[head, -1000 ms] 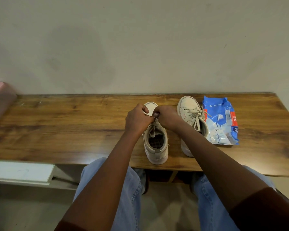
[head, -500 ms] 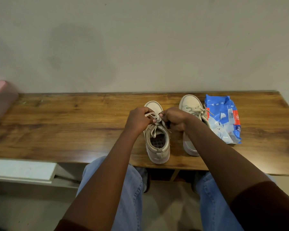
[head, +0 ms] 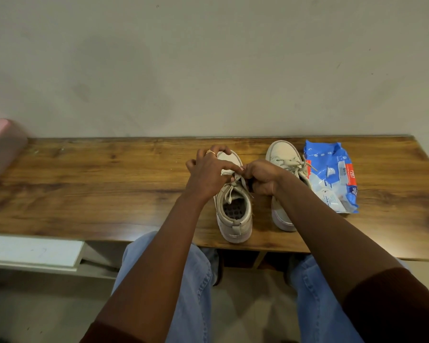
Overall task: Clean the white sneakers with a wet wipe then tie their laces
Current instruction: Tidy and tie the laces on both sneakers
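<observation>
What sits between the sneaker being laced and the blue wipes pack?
In the head view, the second sneaker stands between the sneaker being laced and the wipes pack, partly hidden by the right hand.

Glossy wood-grain table (head: 109, 174); crinkly shiny plastic wipes pack (head: 332, 174).

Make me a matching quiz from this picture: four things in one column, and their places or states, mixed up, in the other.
1 left sneaker
2 right sneaker
3 wipes pack
4 pink box

a at the table left end
b blue, at the right end
c laces pinched by left hand and right hand
d beside the wipes pack

Pairs: 1-c, 2-d, 3-b, 4-a
</observation>
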